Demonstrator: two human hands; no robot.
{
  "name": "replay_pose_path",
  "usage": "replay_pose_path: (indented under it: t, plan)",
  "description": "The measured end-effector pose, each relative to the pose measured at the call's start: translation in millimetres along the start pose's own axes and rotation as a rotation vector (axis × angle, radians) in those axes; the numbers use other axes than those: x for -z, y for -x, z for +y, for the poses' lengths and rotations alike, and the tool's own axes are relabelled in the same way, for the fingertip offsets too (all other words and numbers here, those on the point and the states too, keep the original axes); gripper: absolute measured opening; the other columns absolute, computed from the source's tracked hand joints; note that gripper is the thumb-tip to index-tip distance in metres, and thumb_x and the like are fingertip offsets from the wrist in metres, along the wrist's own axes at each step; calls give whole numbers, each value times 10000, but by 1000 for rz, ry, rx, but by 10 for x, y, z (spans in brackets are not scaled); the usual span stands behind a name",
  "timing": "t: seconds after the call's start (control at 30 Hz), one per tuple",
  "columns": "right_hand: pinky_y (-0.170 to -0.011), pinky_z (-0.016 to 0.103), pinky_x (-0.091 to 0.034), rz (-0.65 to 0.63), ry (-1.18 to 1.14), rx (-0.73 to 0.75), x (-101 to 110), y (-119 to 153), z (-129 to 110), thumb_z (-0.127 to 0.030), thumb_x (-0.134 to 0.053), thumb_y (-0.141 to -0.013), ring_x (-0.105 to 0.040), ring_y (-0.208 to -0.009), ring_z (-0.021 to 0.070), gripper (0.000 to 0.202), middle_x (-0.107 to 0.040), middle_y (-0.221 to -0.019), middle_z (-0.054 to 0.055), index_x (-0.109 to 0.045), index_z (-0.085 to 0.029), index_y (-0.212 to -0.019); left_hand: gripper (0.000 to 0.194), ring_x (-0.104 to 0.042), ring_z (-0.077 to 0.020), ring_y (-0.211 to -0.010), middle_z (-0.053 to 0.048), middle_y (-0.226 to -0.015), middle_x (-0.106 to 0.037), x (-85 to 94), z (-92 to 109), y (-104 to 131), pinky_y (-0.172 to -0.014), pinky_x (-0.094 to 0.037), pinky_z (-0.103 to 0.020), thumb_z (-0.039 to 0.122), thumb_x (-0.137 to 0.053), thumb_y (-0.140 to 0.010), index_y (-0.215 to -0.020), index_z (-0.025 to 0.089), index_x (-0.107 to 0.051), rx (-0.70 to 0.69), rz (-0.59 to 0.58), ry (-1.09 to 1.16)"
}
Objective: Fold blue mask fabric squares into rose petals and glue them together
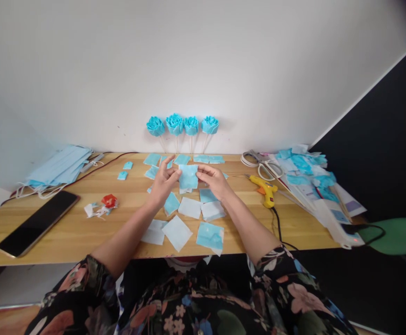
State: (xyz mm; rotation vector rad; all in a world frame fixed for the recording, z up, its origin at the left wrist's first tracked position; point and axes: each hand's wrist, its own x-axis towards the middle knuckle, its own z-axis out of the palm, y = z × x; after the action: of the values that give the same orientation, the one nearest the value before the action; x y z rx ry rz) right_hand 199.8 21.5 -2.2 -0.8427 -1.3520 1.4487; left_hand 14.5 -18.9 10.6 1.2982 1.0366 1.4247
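A light blue fabric square (189, 177) is held up over the table between my two hands. My left hand (163, 182) pinches its left edge between thumb and finger, other fingers stretched upward. At the right edge, my right hand (216, 181) grips it the same way, with its fingers curled. Around and below my hands lie several loose squares, such as a pale one (177, 232) and a bluer one (210, 236) near the front edge. Behind them, several blue fabric roses (175, 123) on thin sticks lean against the wall.
A yellow glue gun (265, 190) lies to the right, near scissors (269, 168), a roll of tape (249, 158) and blue scraps (302, 163). On the left are face masks (61, 163), a phone (38, 223), a red crumpled piece (109, 201) and two small folded blue pieces (122, 175). A power strip (344, 235) sits at right.
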Motion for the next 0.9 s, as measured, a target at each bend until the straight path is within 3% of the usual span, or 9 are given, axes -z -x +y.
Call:
replay_pose_path:
  t: [0.13,0.3,0.67,0.9]
  plan:
    - [-706,294,-522,6,0,-13,-6,5,-6,-460,-800,-685,-588,-692,143,354,-707,-780,-7,-781,-245,-965,755,-573,-119,-686,32,-749,-614,-16,-26,-16,-667,-441,-244,307,-714,-780,-1460,214,-400,6,-26,78]
    - [-707,299,-519,-41,-65,-18,1,19,-16,-520,-741,-751,-623,-740,161,361,-728,-810,12,-780,-250,-987,725,-545,-108,-657,42,-716,-596,-8,-62,-37,-639,-423,-233,270,-718,-768,-1437,218,-443,-17,16,97]
    - [-700,287,-502,-41,3,29,21,6,22,-389,-796,-710,-577,-671,123,344,-666,-753,-20,-769,-228,-1012,654,-535,-105,-624,36,-705,-593,40,-57,-65,-608,-421,-237,268,-777,-746,-1349,205,-531,-21,31,116]
    - [-693,279,-506,-9,-76,6,23,-6,56,-358,-806,-695,-579,-671,115,350,-695,-821,-20,-764,-244,-1023,592,-594,-132,-704,6,-778,-649,64,-160,-98,-739,-495,-298,290,-689,-826,-1378,205,-495,-38,55,55]
